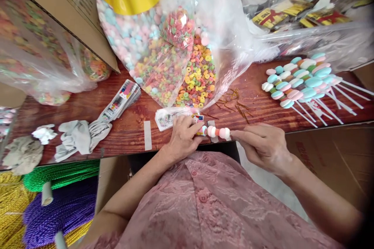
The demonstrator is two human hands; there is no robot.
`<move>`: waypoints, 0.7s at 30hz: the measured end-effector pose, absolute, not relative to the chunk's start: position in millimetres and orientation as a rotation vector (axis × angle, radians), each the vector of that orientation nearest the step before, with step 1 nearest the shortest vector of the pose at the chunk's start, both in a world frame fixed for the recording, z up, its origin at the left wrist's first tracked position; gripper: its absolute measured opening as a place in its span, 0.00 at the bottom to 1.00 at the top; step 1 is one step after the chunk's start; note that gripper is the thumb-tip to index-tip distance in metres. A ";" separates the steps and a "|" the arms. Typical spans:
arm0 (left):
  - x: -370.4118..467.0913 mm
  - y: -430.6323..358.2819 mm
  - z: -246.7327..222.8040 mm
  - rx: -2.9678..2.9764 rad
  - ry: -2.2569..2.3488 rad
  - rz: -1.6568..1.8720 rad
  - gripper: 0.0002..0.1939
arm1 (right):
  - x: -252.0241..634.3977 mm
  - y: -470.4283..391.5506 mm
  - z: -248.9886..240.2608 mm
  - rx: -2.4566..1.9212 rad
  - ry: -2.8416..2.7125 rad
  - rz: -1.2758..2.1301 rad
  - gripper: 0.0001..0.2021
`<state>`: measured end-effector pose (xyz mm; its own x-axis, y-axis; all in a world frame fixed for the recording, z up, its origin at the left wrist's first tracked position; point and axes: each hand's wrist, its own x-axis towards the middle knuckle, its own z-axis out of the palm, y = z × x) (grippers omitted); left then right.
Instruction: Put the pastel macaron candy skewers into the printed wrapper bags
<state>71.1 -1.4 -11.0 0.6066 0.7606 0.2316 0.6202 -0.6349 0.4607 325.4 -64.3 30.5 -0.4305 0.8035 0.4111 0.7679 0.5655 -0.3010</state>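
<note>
A candy skewer (218,132) of white, pink and orange pieces lies crosswise between my two hands, over the table's front edge. My right hand (267,146) pinches its right end; the stick itself is hidden by the fingers. The fingers of my left hand (185,136) are closed around the mouth of a small printed plastic bag (201,130), at the skewer's left end. How far the skewer reaches into the bag is hidden. Under and behind the left hand, flat printed bags (165,120) lie on the red-brown wooden table (128,140).
A large clear bag (230,42) of ring candies (195,79) and marshmallows stands behind. Finished candy skewers (306,78) are piled at right. Gold twist ties (236,101), tape strips (148,135), a stack of bags (121,99) and crumpled gloves (82,136) lie about.
</note>
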 end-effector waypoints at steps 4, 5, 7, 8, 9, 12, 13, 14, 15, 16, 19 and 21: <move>64.0 13.9 24.1 2.462 0.961 0.502 0.27 | 333.2 -55.9 53.0 -1.147 -2.368 0.052 0.15; 62.7 19.0 32.9 2.437 0.878 0.429 0.25 | 333.7 -53.0 57.5 -1.113 -2.380 0.025 0.15; 61.4 27.6 46.0 2.325 0.720 0.262 0.18 | 332.0 -47.5 64.7 -1.036 -2.384 -0.048 0.14; 61.6 30.2 49.4 2.248 0.674 0.203 0.14 | 329.5 -45.4 67.3 -0.994 -2.384 -0.078 0.14; 62.3 31.6 50.5 2.172 0.661 0.176 0.11 | 325.9 -44.0 69.4 -0.958 -2.385 -0.105 0.13; 65.9 29.9 43.2 2.068 0.773 0.273 0.07 | 310.4 -43.3 73.4 -0.915 -2.424 -0.201 0.12; 67.0 28.4 39.1 2.077 0.823 0.323 0.06 | 304.6 -43.5 74.2 -0.924 -2.453 -0.246 0.12; 67.9 27.0 35.1 2.100 0.866 0.367 0.05 | 299.2 -43.4 75.0 -0.936 -2.486 -0.292 0.12; 68.5 25.9 31.6 2.138 0.903 0.401 0.04 | 294.4 -42.9 75.9 -0.943 -2.523 -0.327 0.11; 68.7 25.2 28.8 2.186 0.933 0.422 0.03 | 290.6 -41.9 77.0 -0.955 -2.561 -0.340 0.11; 68.0 25.3 23.8 2.363 0.995 0.464 0.01 | 285.3 -36.1 81.7 -1.050 -2.639 -0.244 0.11; 68.3 25.9 20.4 2.469 1.003 0.506 0.04 | 284.4 -31.7 84.5 -1.155 -2.679 -0.110 0.13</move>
<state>68.3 25.9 20.4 0.6726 0.7201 0.1704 0.5651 -0.6485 0.5100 284.4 -31.7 84.5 -0.6665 0.7087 0.2314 0.7253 0.6882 -0.0188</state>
